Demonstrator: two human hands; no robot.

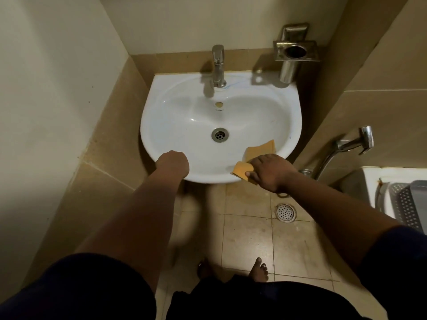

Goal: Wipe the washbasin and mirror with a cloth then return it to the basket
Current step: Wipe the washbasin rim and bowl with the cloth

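A white washbasin (184,116) hangs on the tiled wall, with a metal tap (218,65) at its back and a drain in the middle. My right hand (269,172) presses an orange cloth (256,158) onto the basin's front right rim. My left hand (172,163) rests on the front left rim with its fingers curled over the edge. A grey perforated basket (406,204) shows at the right edge. No mirror is in view.
A steel holder (294,53) is fixed on the wall above the basin's back right corner. A hand sprayer (355,143) hangs on the right wall. A floor drain (286,212) lies below the basin. My bare feet stand on the tiled floor.
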